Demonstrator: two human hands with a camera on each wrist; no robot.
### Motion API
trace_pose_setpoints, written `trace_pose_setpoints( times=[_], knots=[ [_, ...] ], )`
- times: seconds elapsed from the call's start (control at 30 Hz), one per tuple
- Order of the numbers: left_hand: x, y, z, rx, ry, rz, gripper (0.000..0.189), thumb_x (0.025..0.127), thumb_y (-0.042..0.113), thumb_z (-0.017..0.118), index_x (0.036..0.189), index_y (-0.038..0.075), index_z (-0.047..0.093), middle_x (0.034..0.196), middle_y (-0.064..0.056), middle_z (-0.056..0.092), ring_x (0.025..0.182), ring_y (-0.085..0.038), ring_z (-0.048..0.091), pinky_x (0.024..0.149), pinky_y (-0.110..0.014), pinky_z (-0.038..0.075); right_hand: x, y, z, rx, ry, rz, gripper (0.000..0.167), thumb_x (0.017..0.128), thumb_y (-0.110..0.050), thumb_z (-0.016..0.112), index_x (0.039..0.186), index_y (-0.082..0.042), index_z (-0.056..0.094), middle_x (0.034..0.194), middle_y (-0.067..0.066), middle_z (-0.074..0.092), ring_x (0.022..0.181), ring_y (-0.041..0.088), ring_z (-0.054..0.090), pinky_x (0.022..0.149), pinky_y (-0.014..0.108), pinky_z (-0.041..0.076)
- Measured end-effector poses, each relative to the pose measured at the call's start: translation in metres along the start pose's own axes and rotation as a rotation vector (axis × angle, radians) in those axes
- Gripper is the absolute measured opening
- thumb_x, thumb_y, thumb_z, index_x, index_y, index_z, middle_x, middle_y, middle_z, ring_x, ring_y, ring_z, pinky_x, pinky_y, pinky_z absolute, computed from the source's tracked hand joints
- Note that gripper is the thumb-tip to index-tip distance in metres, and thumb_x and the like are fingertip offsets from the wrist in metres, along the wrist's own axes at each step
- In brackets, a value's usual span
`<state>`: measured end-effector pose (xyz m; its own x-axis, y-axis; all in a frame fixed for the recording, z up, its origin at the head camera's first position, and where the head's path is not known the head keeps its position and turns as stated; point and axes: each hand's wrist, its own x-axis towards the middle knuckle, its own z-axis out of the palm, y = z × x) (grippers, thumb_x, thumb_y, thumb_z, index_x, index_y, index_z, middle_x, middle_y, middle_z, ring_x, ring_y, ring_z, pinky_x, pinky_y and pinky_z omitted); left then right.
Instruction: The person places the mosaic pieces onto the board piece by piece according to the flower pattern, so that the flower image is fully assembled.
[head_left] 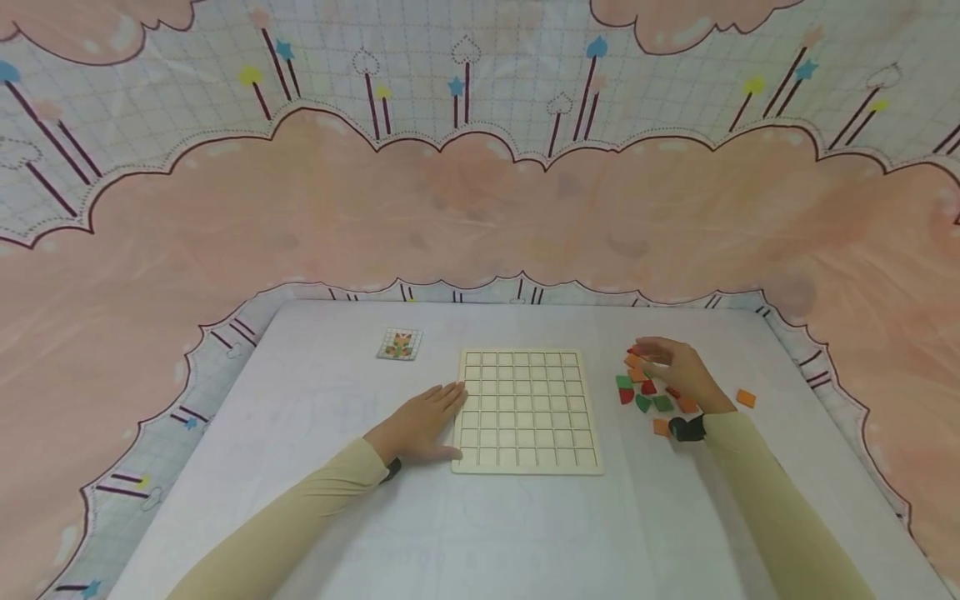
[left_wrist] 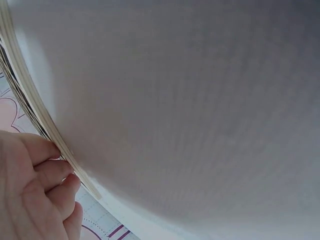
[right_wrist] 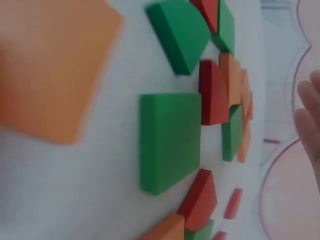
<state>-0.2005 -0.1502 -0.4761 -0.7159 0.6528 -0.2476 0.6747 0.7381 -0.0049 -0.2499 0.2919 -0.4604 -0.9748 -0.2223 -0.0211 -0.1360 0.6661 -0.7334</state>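
1. At the left edge of the pale grid board [head_left: 527, 412], the left hand [head_left: 425, 422] lies with fingers extended and thumb spread; its fingertips touch the edge, and it grips nothing.
2. Above the coloured pieces to the board's right, the right hand [head_left: 684, 372] has its fingers loosely bent, apart from the thumb. It seems to hold nothing, though I cannot tell whether a fingertip touches the red piece [head_left: 632, 351] beneath.
3. Around that hand lie the loose pieces: a green square tile [right_wrist: 172, 142], a rounded green piece [right_wrist: 179, 32], a rounded red piece [right_wrist: 212, 95] and several orange tiles, one large and blurred [right_wrist: 50, 70] in the right wrist view.
4. Just below the right wrist sits a black wristband [head_left: 686, 428], near another orange tile [head_left: 662, 427].
5. Farther right, one orange square tile [head_left: 746, 398] lies apart.
6. Beyond the left hand, near the board's upper left corner, rests a pattern card [head_left: 400, 344].
7. Under everything spreads the white worktop [head_left: 525, 533], backed by pink cloud-patterned cloth [head_left: 450, 217].
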Motion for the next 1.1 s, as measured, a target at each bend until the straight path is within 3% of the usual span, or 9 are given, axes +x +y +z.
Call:
trace_pose_setpoints(
  times=[0.3, 0.57, 0.63, 0.83, 1.1],
  knots=[
    [-0.002, 0.000, 0.000, 0.007, 0.006, -0.003, 0.094, 0.087, 0.066, 0.044, 0.149, 0.001, 0.019, 0.157, -0.013, 0.017, 0.146, -0.025, 0.018, 0.121, -0.037, 0.019, 0.031, 0.019, -0.004, 0.079, -0.003, 0.083, 0.041, 0.093, -0.017, 0.059, 0.130, -0.001, 0.051, 0.130, 0.022, 0.056, 0.116, 0.037, 0.056, 0.095, 0.039, 0.052],
    [-0.002, 0.000, 0.001, 0.006, 0.008, -0.007, 0.094, 0.086, 0.066, 0.047, 0.149, 0.001, 0.020, 0.157, -0.013, 0.018, 0.146, -0.024, 0.019, 0.121, -0.037, 0.019, 0.046, 0.023, -0.010, 0.099, 0.005, 0.092, 0.039, 0.091, -0.008, 0.060, 0.127, 0.005, 0.053, 0.128, 0.027, 0.056, 0.117, 0.038, 0.055, 0.089, 0.025, 0.054],
    [-0.002, 0.001, 0.001, 0.009, 0.004, -0.012, 0.094, 0.086, 0.067, 0.046, 0.149, 0.002, 0.020, 0.157, -0.012, 0.018, 0.146, -0.024, 0.018, 0.121, -0.037, 0.019, 0.049, 0.025, -0.012, 0.093, -0.010, 0.103, 0.039, 0.091, -0.008, 0.060, 0.127, 0.005, 0.054, 0.127, 0.026, 0.057, 0.117, 0.038, 0.055, 0.091, 0.026, 0.054],
    [-0.002, 0.002, 0.001, 0.010, 0.002, -0.026, 0.095, 0.085, 0.067, 0.047, 0.149, 0.002, 0.020, 0.158, -0.012, 0.018, 0.146, -0.024, 0.018, 0.121, -0.037, 0.019, 0.055, 0.032, -0.017, 0.063, -0.080, 0.166, 0.041, 0.090, -0.014, 0.062, 0.127, 0.003, 0.054, 0.128, 0.025, 0.057, 0.117, 0.037, 0.054, 0.104, 0.049, 0.043],
    [-0.002, 0.002, 0.001, 0.022, 0.006, -0.028, 0.095, 0.085, 0.068, 0.046, 0.149, 0.003, 0.021, 0.157, -0.011, 0.019, 0.146, -0.023, 0.020, 0.120, -0.036, 0.020, 0.057, 0.037, -0.014, 0.035, -0.130, 0.280, 0.044, 0.090, -0.020, 0.062, 0.129, 0.000, 0.054, 0.131, 0.023, 0.054, 0.119, 0.037, 0.052, 0.108, 0.055, 0.037]
  ],
)
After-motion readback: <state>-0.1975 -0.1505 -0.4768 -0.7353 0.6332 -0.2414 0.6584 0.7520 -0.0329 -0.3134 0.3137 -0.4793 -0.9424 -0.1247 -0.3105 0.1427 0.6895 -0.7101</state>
